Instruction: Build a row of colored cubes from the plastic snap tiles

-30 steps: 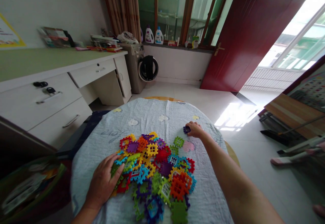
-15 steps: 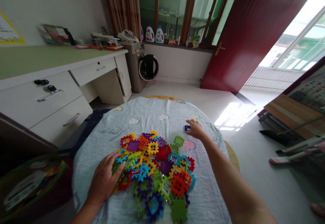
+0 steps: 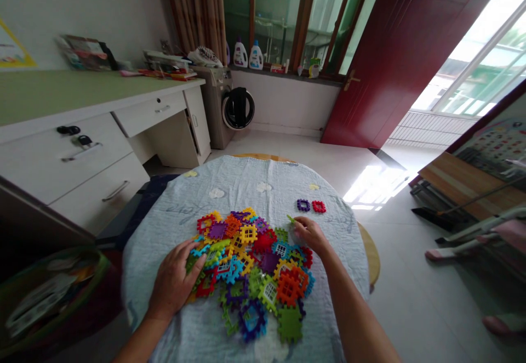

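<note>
Notched plastic squares (image 3: 249, 235) are heaped on wrinkled cloth (image 3: 242, 179). At left, they are touched by the half-open left hand (image 3: 175, 278); at far right, a green piece (image 3: 291, 219) is pinched by the right hand (image 3: 311, 234).

Counter (image 3: 372, 256): rounded, wooden edge (image 3: 263, 157) showing at far side and right | cloth (image 3: 242, 182): pale blue, draped over it | block pile (image 3: 246, 263): many colours, heaped on cloth | purple block (image 3: 303, 201), red block (image 3: 319, 203): side by side, apart from pile

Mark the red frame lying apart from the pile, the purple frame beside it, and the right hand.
Red frame (image 3: 319, 211): head view, lower rim.
Purple frame (image 3: 303, 210): head view, lower rim.
Right hand (image 3: 309, 233): head view, back of hand.
</note>
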`<action>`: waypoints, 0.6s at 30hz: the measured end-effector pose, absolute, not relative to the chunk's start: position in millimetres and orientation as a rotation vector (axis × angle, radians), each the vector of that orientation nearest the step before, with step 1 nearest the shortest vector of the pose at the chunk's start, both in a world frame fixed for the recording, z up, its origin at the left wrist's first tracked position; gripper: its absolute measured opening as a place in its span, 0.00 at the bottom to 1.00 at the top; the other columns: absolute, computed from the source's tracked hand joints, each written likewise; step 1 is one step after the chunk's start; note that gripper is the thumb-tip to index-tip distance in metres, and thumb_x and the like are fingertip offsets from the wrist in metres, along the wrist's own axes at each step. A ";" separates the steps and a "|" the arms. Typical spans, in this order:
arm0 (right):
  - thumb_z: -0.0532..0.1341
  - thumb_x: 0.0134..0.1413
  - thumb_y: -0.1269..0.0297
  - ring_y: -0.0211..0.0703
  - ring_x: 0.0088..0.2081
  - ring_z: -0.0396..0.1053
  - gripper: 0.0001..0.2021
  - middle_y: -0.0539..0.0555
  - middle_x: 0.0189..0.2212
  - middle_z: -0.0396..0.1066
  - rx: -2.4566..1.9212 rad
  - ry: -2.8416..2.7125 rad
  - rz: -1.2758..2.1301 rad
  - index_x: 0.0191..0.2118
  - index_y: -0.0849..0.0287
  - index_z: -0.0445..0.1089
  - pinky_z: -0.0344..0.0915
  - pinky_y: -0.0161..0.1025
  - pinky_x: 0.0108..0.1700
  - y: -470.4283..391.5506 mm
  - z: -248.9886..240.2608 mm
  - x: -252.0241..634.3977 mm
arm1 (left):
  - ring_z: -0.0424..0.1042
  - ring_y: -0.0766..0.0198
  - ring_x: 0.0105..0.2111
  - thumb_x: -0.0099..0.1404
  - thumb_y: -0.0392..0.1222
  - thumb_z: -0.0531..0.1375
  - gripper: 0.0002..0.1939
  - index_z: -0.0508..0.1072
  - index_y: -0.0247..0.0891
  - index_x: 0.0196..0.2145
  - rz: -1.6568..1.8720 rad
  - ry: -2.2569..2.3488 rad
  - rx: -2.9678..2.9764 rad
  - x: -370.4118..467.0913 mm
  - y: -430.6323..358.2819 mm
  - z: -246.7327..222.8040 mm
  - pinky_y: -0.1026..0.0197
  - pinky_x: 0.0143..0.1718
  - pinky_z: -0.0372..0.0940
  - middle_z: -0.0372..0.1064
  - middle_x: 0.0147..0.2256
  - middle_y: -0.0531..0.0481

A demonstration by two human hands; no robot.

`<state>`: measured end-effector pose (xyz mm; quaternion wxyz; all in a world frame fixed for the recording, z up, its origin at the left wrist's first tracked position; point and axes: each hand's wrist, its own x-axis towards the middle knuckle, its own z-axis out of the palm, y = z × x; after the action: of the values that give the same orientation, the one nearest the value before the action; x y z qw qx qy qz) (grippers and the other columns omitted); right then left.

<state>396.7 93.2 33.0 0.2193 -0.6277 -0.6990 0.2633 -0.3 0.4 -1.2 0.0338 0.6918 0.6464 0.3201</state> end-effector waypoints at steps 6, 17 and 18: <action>0.49 0.61 0.58 0.45 0.34 0.70 0.15 0.52 0.27 0.70 -1.948 -1.754 0.562 0.40 0.57 0.70 0.62 0.37 0.38 80.1 22.2 406.6 | 0.69 0.52 0.51 0.65 0.59 0.51 0.23 0.70 0.38 0.47 0.985 1.979 2.152 0.6 0.6 2.2 0.49 0.56 0.62 0.70 0.49 0.41; 0.58 0.56 0.54 0.41 0.39 0.70 0.20 0.51 0.42 0.71 -2.110 -1.644 0.283 0.53 0.53 0.68 0.60 0.34 0.38 65.9 14.9 402.6 | 0.68 0.52 0.51 0.65 0.59 0.51 0.24 0.68 0.39 0.47 0.955 1.978 2.162 -1.4 1.6 -1.9 0.48 0.57 0.61 0.69 0.50 0.41; 0.59 0.56 0.53 0.40 0.39 0.70 0.20 0.51 0.41 0.71 -2.114 -1.669 0.285 0.53 0.52 0.69 0.60 0.34 0.37 65.5 15.2 402.9 | 0.68 0.52 0.51 0.65 0.59 0.51 0.23 0.68 0.39 0.47 0.953 1.978 2.167 -1.6 1.6 -2.1 0.48 0.56 0.61 0.69 0.50 0.41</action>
<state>402.9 65.5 15.2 0.2149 -0.7622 -0.6019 0.1027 -1.6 1.6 -2.1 0.0284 0.7021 0.6411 0.3087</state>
